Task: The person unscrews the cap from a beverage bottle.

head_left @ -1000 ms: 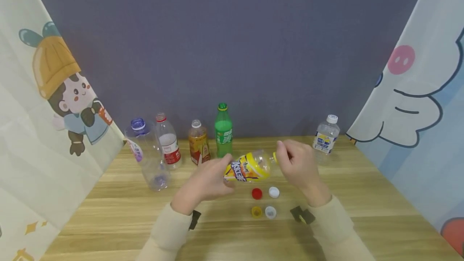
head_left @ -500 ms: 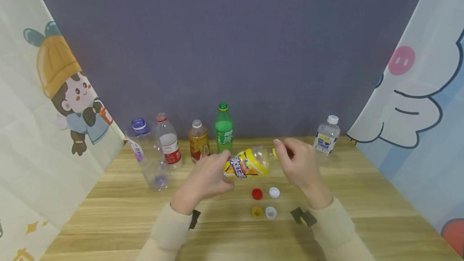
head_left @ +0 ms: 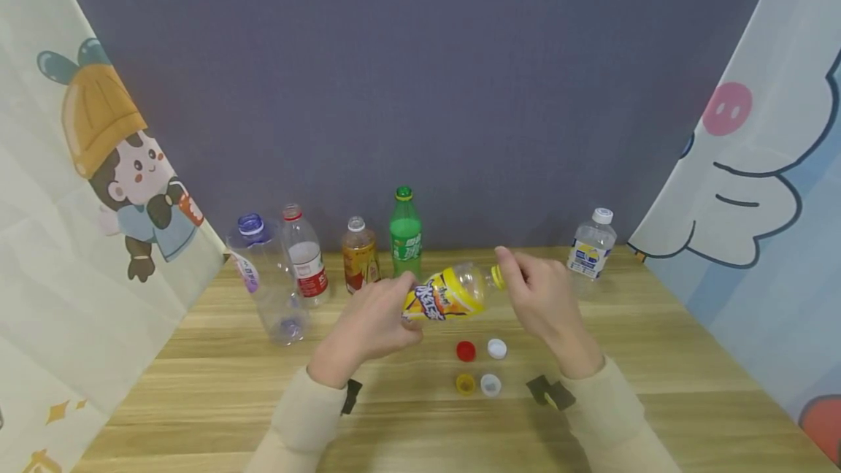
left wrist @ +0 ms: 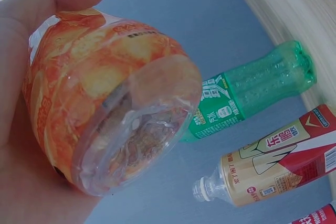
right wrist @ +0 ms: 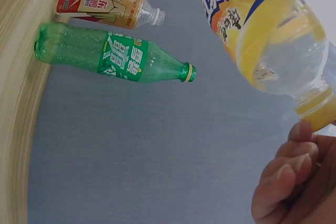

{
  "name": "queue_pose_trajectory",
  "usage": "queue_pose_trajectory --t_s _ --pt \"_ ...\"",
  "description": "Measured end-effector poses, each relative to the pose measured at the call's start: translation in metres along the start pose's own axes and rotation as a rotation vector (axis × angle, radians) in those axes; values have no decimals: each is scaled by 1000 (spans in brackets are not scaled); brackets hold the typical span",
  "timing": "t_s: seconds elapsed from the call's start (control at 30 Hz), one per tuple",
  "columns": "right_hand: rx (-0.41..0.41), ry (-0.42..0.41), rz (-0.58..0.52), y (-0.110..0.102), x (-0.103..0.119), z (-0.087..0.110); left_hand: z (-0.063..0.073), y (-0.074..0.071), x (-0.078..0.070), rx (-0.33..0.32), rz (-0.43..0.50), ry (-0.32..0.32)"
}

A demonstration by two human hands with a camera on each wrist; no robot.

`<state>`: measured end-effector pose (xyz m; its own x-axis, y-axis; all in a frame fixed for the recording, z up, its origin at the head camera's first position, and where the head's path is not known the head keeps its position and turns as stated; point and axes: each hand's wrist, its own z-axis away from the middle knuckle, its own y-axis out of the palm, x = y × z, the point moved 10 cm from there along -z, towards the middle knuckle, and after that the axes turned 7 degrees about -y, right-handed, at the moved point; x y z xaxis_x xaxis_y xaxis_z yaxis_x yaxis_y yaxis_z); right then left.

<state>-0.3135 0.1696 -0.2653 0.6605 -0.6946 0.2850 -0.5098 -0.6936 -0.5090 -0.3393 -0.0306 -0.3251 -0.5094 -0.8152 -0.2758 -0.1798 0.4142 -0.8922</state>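
My left hand grips the lower body of a clear plastic bottle with a yellow and orange label. In the left wrist view the bottle's base faces the camera. The bottle lies tilted above the table, its neck toward the right. A yellow bottle cap sits on the neck. At that cap is my right hand, its fingers curled and the thumb raised along the cap's side. The right wrist view shows curled fingertips against the edge of the yellow cap, with the thumb mostly hidden.
Red, yellow and white caps lie below the hands. Behind stand a purple-necked bottle, a red-labelled bottle, an amber-labelled bottle and a green bottle. A white-capped bottle stands right.
The right thumb has lifted and turned back a little, showing more of the yellow cap. The bottle has shifted slightly left and up in the left hand.
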Motion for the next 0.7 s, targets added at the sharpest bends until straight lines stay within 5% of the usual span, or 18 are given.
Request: queue_pose_trajectory --t_s 0.2,0.47,0.7 --pt "-2 -49 -15 -1 5 -1 0 0 1 1 0 -11" --pt "22 12 -5 0 1 0 0 1 2 6 3 -13" --pt "17 -23 -38 -1 6 -2 0 1 2 1 8 -9"
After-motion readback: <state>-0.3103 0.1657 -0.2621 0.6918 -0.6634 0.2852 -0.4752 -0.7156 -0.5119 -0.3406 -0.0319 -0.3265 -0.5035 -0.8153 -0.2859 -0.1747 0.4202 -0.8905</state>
